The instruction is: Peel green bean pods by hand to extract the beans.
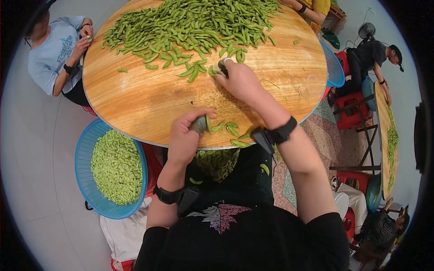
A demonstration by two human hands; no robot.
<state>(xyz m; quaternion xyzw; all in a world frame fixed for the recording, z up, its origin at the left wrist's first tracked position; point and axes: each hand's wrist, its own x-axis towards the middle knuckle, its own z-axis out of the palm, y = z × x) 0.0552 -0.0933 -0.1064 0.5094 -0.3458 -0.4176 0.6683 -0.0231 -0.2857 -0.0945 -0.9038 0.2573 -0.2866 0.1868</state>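
Note:
My left hand (184, 134) is closed at the table's near edge, its thumb stretched along the top and a dark grey wrap on a finger. It grips a green edamame pod (208, 123). Further forward, my right hand (242, 80) reaches over the table, fingers curled and also dark-wrapped. Its thumb and fingertips close around another edamame pod (212, 71) at the front of the large pod heap (194, 25). Between my forearms several loose pods (231, 130) lie by the table edge.
The round wooden table (135, 99) fills the front. A blue basket (81, 167) of shelled beans (116, 167) stands at the left. Below the edge, a heap of green pieces (218, 162) sits at my lap. Co-workers sit left, far right and at another table (384, 131).

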